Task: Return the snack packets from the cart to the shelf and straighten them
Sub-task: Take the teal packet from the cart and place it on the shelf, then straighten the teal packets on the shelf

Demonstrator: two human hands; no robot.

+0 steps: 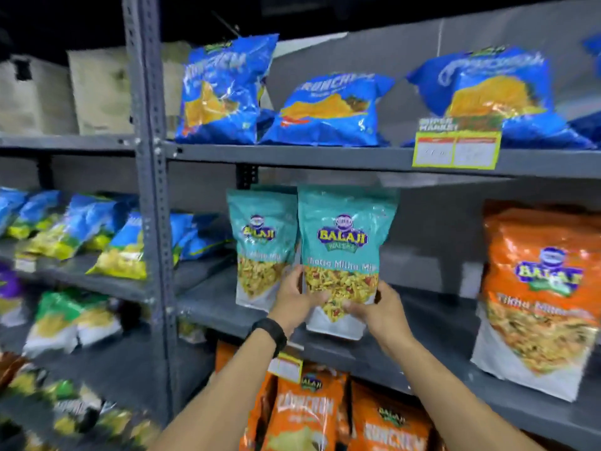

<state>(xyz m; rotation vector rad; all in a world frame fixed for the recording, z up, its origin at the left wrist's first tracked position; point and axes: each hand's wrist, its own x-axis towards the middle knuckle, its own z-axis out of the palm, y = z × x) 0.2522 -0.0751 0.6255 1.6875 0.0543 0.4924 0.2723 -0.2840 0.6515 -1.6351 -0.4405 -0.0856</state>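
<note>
We hold a teal, glossy plastic stand-up pouch of yellow snack mix (341, 252) upright over the front edge of the grey metal middle shelf (432, 323), touching the right side of a matching teal pouch (260, 245) that stands there. Our left hand (294, 296) and right hand (379, 309) cup its lower corners, fingers (353, 309) curled and pinching the film at the base. We judge it light, crinkly and slick, its contents easily crushed, so the stiffer bottom seam is the best hold. A large orange pouch (540, 301) stands well right of it.
</note>
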